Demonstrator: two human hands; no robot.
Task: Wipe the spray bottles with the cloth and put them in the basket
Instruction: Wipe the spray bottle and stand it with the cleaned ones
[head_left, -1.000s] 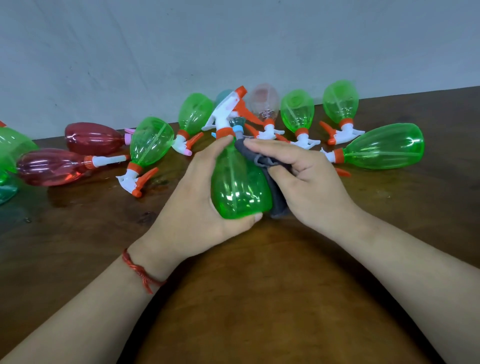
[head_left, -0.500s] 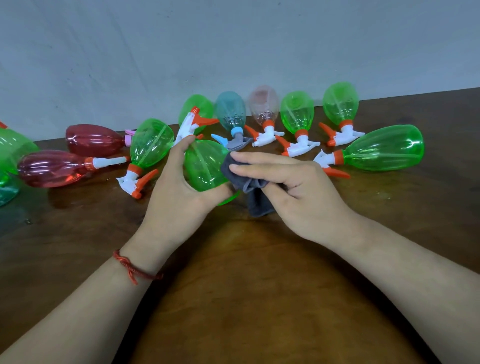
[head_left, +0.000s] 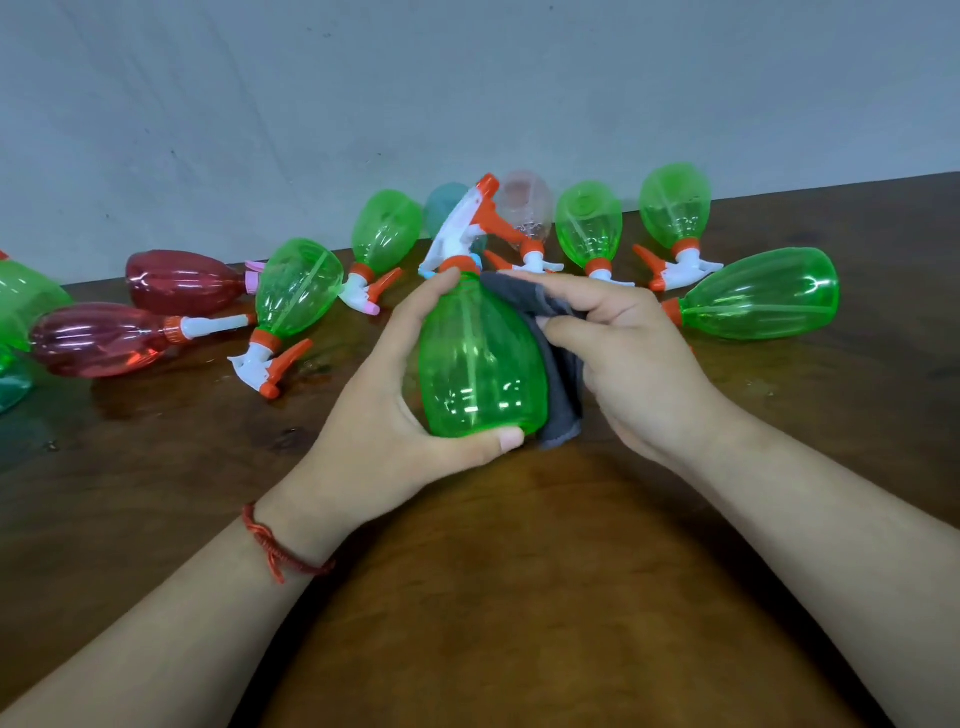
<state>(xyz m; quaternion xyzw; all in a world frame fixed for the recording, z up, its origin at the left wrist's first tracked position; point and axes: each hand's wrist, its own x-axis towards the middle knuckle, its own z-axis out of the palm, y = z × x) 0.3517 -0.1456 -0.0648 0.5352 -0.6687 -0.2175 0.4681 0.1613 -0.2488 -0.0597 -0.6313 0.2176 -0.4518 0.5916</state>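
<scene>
My left hand (head_left: 384, 410) grips a green spray bottle (head_left: 478, 364) above the table, its white and orange trigger head (head_left: 467, 228) pointing away from me. My right hand (head_left: 628, 358) holds a grey cloth (head_left: 563, 384) against the bottle's right side, with the cloth folded between fingers and plastic. Several other spray bottles lie on the wooden table (head_left: 493, 597) behind: a green one (head_left: 298, 288) to the left, two red ones (head_left: 101, 338) further left, a large green one (head_left: 758, 293) on the right. No basket is in view.
A grey wall (head_left: 467, 93) runs right behind the row of bottles. More green bottles (head_left: 589, 223) and a pale pink one (head_left: 524, 205) lie at the back. Green bottles (head_left: 26, 304) are cut off by the left edge. Bare tabletop lies in front of my hands.
The held bottle has swung back from tilted left to pointing away from me. My left hand has shifted round its base, and the cloth now lies along its right side.
</scene>
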